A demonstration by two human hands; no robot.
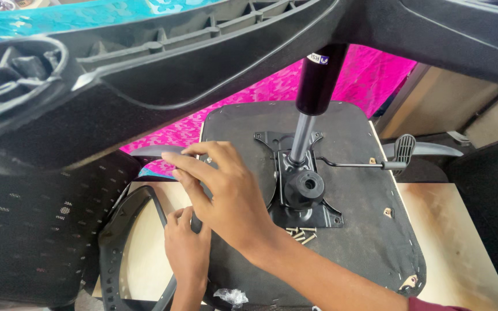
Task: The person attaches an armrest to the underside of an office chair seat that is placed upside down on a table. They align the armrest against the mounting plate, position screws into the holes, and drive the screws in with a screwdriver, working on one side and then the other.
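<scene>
An upside-down chair seat (pixel 364 230) is laid on the tabletop (pixel 462 242). Its left edge is pressed by the right hand (pixel 226 196) with fingers spread, and held underneath by the left hand (pixel 187 245). The seat looks heavy and stiff, best held by its edges.

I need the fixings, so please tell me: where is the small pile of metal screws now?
In the head view, the small pile of metal screws lies on the black upturned seat, beside the black metal mechanism plate.

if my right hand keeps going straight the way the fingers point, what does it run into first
Probably the dark armrest pad: the right hand points up-left across the upturned seat base, fingertips already at the pad's edge. Depth is unclear, so they may already touch it.
</scene>
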